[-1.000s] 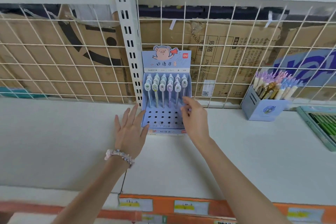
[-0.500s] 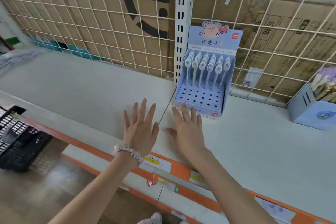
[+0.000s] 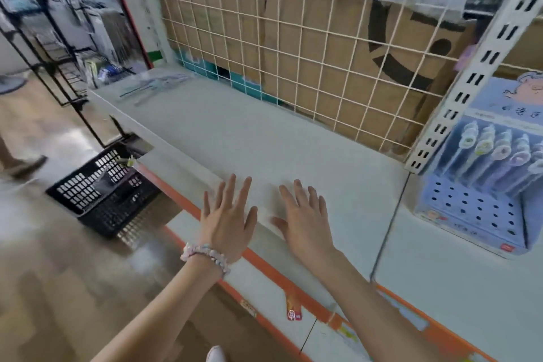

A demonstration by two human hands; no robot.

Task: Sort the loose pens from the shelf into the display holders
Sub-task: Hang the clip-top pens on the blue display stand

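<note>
White shelf (image 3: pixel 264 132) before wire grid. Left hand (image 3: pixel 227 219) and right hand (image 3: pixel 305 219) splayed flat, fingers wide, holding nothing. Display holder (image 3: pixel 482 185) right of fingertips; blurred loose pens (image 3: pixel 152 87) far beyond, leftward.

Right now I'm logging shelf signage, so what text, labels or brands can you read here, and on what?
None reads clearly.
Blue pen display holder: characters under a pig drawing, too blurred.
Price tags on the orange shelf edge strip: too small and blurred.
Cardboard box behind the wire grid: large black mark, no legible word.

A shop: price-tagged shelf (image 3: pixel 293 138), pen display holder (image 3: pixel 482 185), shopping basket (image 3: pixel 102 200).
</note>
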